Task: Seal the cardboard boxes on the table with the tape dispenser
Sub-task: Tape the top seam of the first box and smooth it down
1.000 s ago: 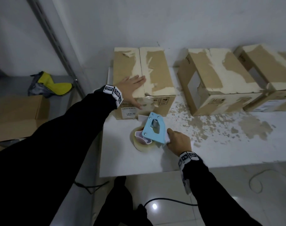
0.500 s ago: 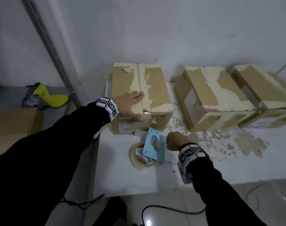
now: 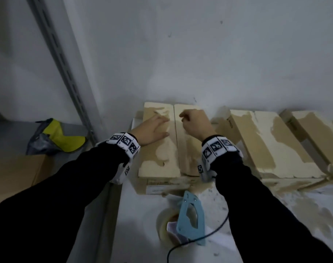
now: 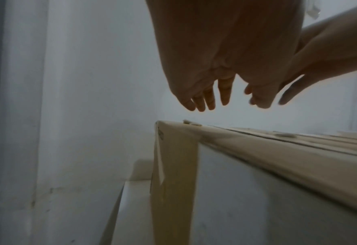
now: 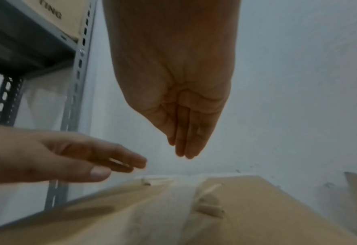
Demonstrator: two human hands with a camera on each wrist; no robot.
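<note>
Three worn cardboard boxes stand in a row against the wall: the left box (image 3: 161, 158), the middle box (image 3: 266, 147) and the right box (image 3: 313, 133). Both hands are over the left box, whose two top flaps meet at a centre seam. My left hand (image 3: 152, 130) is spread flat low over the left flap, fingers straight (image 4: 207, 99). My right hand (image 3: 194, 122) hangs over the right flap, fingers straight and together (image 5: 184, 140), holding nothing. The light blue tape dispenser (image 3: 190, 219) with its tape roll (image 3: 164, 226) lies on the white table (image 3: 139, 234) in front of the left box.
A black cable (image 3: 209, 236) runs across the table under the dispenser. A grey metal shelf upright (image 3: 67, 73) rises at the left, with a yellow and grey bag (image 3: 55, 137) and a brown carton (image 3: 14, 173) beside it. Torn brown paper marks the table at the right.
My right hand has left the table beside the dispenser and risen over the left box's right flap. My left hand has slid further back along the left flap. The head view has moved closer.
</note>
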